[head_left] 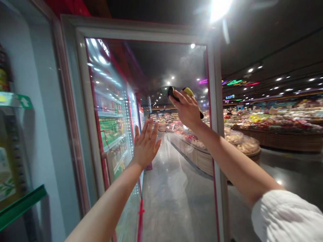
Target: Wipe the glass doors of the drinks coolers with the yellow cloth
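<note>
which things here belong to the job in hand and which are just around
Part of the job:
- right hand, on the pad
- yellow-and-black pad
- glass door
- left hand, open

Just around:
- green shelf strip
- produce stands
- ceiling light

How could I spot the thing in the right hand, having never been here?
Find the tall glass door filling the middle of the view. Toward its upper right, the right hand holds a small black-and-yellow object. Its colours peek out around that hand; the left hand, lower down, shows nothing like it.
</note>
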Demonstrator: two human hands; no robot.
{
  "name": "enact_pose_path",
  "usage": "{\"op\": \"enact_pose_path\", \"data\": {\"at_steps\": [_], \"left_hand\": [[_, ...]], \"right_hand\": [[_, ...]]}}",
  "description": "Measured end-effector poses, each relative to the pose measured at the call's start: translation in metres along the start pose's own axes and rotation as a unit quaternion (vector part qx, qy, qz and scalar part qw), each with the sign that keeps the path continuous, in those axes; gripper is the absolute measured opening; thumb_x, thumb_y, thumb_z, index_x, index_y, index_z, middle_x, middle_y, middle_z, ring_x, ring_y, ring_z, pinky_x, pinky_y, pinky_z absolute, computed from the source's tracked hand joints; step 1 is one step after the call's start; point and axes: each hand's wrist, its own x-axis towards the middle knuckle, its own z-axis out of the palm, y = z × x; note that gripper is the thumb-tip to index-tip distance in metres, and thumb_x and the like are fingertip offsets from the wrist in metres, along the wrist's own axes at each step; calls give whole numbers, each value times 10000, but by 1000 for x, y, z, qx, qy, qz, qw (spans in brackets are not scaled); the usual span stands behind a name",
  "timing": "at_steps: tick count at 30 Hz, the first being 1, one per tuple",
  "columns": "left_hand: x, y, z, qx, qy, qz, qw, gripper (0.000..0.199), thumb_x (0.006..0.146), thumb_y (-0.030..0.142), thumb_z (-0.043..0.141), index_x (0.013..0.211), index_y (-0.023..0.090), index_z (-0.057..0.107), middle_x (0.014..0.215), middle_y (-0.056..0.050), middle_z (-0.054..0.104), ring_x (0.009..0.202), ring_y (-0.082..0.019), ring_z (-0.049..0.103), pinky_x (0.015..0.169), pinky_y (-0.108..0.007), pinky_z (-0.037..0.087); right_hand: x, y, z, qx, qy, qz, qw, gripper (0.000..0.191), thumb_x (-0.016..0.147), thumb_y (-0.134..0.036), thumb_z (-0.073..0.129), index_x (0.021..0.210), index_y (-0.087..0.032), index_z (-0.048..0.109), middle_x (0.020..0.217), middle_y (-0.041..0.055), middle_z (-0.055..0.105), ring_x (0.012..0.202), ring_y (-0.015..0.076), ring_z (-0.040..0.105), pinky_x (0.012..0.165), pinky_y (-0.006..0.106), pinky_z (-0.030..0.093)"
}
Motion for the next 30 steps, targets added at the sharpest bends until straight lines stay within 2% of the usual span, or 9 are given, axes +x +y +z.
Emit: {"op": "enact_pose_path", "data": {"at_steps": [2, 4, 9, 11, 14, 16, 21, 23, 30], "left_hand": [[2, 4, 2, -9, 4, 2, 1000, 808, 1009, 332, 483, 1635, 259, -21, 1701, -114, 178, 1576, -275, 158, 1292, -560, 36], [2, 8, 3, -14, 4, 4, 1000, 807, 1009, 334, 483, 1635, 253, -19, 1702, -115, 164, 1576, -276, 154, 1293, -555, 34], [6, 17, 7, -20, -9, 22, 1000, 828, 1005, 361, 493, 1634, 226, -30, 1697, -130, 173, 1575, -279, 151, 1295, -548, 26], [14, 21, 9, -22, -6, 35, 999, 838, 1004, 365, 495, 1633, 220, -40, 1697, -135, 169, 1575, -282, 148, 1293, -557, 22], [25, 26, 14, -25, 3, 45, 999, 840, 1007, 351, 490, 1630, 221, -58, 1697, -131, 172, 1576, -278, 139, 1291, -567, 19], [29, 30, 16, -28, 6, 47, 999, 834, 1009, 344, 485, 1630, 228, -58, 1696, -124, 173, 1576, -275, 136, 1292, -567, 23], [25, 31, 16, -28, 12, 45, 999, 826, 1011, 342, 480, 1632, 227, -52, 1691, -126, 187, 1573, -270, 140, 1294, -557, 36], [24, 29, 15, -28, 12, 53, 998, 830, 1010, 354, 484, 1632, 221, -51, 1688, -129, 199, 1572, -268, 150, 1296, -549, 38], [38, 28, 17, -50, 17, 61, 997, 842, 1001, 375, 499, 1632, 255, -45, 1693, -104, 186, 1566, -279, 186, 1296, -558, 9]], "right_hand": [[6, 21, -5, -2, 6, 17, 1000, 555, 971, -104, 467, 1483, -309, 528, 1591, 17, 469, 1473, 289, 405, 1217, 541, 356], [-7, 34, -7, -7, 13, 46, 999, 562, 961, -90, 452, 1487, -271, 527, 1589, 43, 469, 1477, 293, 396, 1220, 526, 349], [-53, 27, 0, -19, 16, 93, 995, 578, 941, -85, 460, 1480, -278, 534, 1582, 55, 481, 1479, 310, 391, 1204, 558, 350], [-48, 29, 0, -24, 14, 83, 996, 575, 942, -84, 454, 1474, -284, 540, 1581, 42, 484, 1476, 299, 394, 1207, 555, 348], [-28, 46, -6, -28, 16, 68, 997, 565, 954, -82, 434, 1480, -261, 534, 1572, 43, 493, 1472, 278, 400, 1207, 509, 362], [-26, 57, -9, -34, 16, 65, 997, 559, 958, -88, 437, 1486, -247, 528, 1573, 58, 490, 1468, 279, 405, 1196, 484, 380], [-76, 53, -9, -61, -2, 77, 995, 552, 950, -98, 477, 1477, -245, 543, 1577, 88, 483, 1462, 307, 418, 1173, 498, 406], [-86, 49, -9, -62, -8, 75, 995, 551, 950, -102, 481, 1477, -249, 543, 1575, 88, 486, 1464, 306, 417, 1172, 502, 408], [-22, 64, -18, -61, -2, 102, 993, 560, 958, -73, 434, 1488, -224, 530, 1590, 83, 464, 1470, 285, 410, 1185, 443, 398]]}}
